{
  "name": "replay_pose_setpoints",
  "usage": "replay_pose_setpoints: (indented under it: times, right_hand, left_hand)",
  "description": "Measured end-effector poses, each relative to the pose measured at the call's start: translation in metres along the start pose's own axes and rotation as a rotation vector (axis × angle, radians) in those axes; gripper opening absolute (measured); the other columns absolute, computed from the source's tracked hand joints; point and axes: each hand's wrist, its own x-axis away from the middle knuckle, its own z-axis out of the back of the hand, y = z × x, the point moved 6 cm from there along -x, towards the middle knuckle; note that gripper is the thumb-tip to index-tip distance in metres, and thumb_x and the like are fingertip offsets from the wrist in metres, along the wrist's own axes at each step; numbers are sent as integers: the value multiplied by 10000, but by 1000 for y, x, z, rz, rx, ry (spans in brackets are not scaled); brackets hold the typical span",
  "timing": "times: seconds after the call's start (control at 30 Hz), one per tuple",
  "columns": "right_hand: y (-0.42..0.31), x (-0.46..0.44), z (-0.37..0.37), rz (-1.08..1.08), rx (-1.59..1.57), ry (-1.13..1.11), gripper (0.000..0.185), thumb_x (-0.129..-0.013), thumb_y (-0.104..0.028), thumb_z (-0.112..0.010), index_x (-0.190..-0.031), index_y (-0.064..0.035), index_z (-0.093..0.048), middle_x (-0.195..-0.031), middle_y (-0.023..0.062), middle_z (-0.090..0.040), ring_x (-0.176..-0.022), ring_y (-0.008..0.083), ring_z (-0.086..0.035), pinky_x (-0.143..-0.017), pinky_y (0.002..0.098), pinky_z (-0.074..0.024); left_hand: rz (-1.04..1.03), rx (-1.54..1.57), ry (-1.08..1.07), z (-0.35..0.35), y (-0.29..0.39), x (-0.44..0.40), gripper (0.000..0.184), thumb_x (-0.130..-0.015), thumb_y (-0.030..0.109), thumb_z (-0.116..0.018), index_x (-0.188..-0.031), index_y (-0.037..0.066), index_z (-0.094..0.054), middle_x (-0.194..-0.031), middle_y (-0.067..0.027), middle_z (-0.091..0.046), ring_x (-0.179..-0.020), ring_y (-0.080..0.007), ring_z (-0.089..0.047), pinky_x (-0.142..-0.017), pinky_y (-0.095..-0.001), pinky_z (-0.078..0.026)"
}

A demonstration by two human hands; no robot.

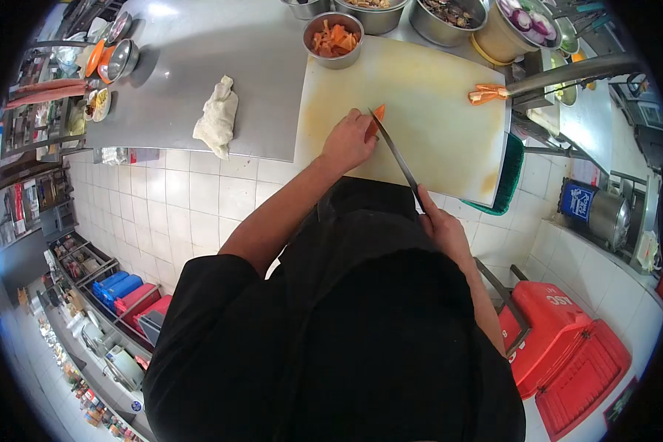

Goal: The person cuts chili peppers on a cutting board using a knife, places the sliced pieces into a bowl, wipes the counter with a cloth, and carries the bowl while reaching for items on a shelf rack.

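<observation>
The carrot piece (376,123) lies on the cutting board (427,118), right at the tips of the left hand (352,142), its orange end showing just past them on the right. The left fingers are bent and close together against the carrot; I cannot tell whether the thumb pinches it from below, since the back of the hand hides that side.

The right hand (443,228), lower and to the right of the left fingers, has its fingers wrapped around the handle of the knife (399,158). The blade slants up from the right fingers to the carrot, its front part just beside the left fingertips. I cannot tell how far its edge goes into the carrot.

Beyond the left fingers and slightly left stands a metal bowl (331,63) of cut orange pieces (334,39). Well to the right of the left fingertips lie carrot ends (488,93). A crumpled cloth (217,118) lies well left of the left fingers.
</observation>
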Motion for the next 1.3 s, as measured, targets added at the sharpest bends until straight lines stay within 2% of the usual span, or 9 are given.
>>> replay_pose_setpoints:
  times: [0.03, 0.2, 0.33, 0.43, 0.6, 0.73, 0.83, 1.03, 1.3]
  right_hand:
    - [-1, 1, 2, -7, 20, -16, 732, -972, -183, -634, -1601, -326, -288, -814, 212, -674, -760, 407, -687, -692, 518, -542]
    - [-6, -12, 3, -58, 9, -63, 727, -975, -179, -619, -1601, -327, -281, -853, 231, -688, -788, 424, -689, -724, 536, -541]
    - [6, -38, -13, 13, -125, 83, 705, -974, -175, -614, -1592, -321, -306, -925, 248, -701, -840, 436, -689, -756, 532, -543]
    - [-2, -33, 7, 114, -123, 186, 688, -972, -176, -618, -1582, -320, -334, -954, 244, -705, -860, 433, -689, -761, 525, -546]
    - [-6, -16, 20, 99, 25, 88, 684, -966, -198, -640, -1572, -343, -360, -876, 207, -688, -806, 404, -693, -734, 515, -554]
    - [-5, -17, 17, 128, 110, 71, 716, -959, -212, -653, -1581, -360, -330, -798, 192, -660, -729, 388, -689, -669, 510, -561]
    - [-5, -15, 17, 144, 129, 98, 744, -957, -217, -657, -1590, -367, -296, -778, 189, -654, -693, 388, -684, -630, 513, -562]
    - [-6, -13, 16, 128, 158, 66, 748, -962, -233, -650, -1596, -368, -276, -759, 179, -646, -652, 389, -674, -603, 516, -560]
    - [-21, -8, 28, 55, 311, -36, 691, -974, -224, -631, -1583, -342, -325, -770, 190, -648, -661, 384, -685, -600, 527, -559]
  left_hand:
    - [-4, -6, -3, -1, -1, 0, 370, -844, 194, -703, -1166, 30, -627, -1117, -186, -589, -1029, -389, -631, -892, -485, -538]
    - [4, -38, -13, 0, 0, -1, 388, -843, 170, -706, -1194, 27, -620, -1133, -181, -592, -1054, -380, -628, -914, -475, -534]
    - [-79, -19, -47, 13, -2, -1, 396, -855, 151, -703, -1226, 38, -620, -1132, -169, -592, -1073, -367, -620, -938, -455, -527]
    - [-166, -24, 120, 29, -13, 5, 372, -861, 133, -702, -1222, 66, -642, -1112, -149, -597, -1073, -360, -614, -945, -448, -521]
    - [-200, -82, 73, 27, -22, 12, 261, -856, 133, -691, -1110, 74, -675, -1054, -134, -612, -1047, -351, -607, -931, -451, -514]
    - [-205, -132, 78, 22, -20, 10, 149, -856, 126, -703, -988, 62, -675, -994, -128, -612, -1015, -349, -610, -891, -452, -523]
    - [-129, -135, 65, 15, -20, 9, 118, -880, 156, -683, -946, 58, -676, -967, -132, -611, -1001, -350, -614, -871, -462, -521]
    - [-28, -105, 72, 8, -15, 2, 161, -903, 206, -662, -946, 52, -686, -917, -150, -622, -928, -361, -635, -840, -479, -524]
    - [-58, -79, 80, 6, -17, -3, 133, -888, 177, -654, -911, 51, -690, -875, -153, -638, -892, -359, -642, -819, -473, -528]
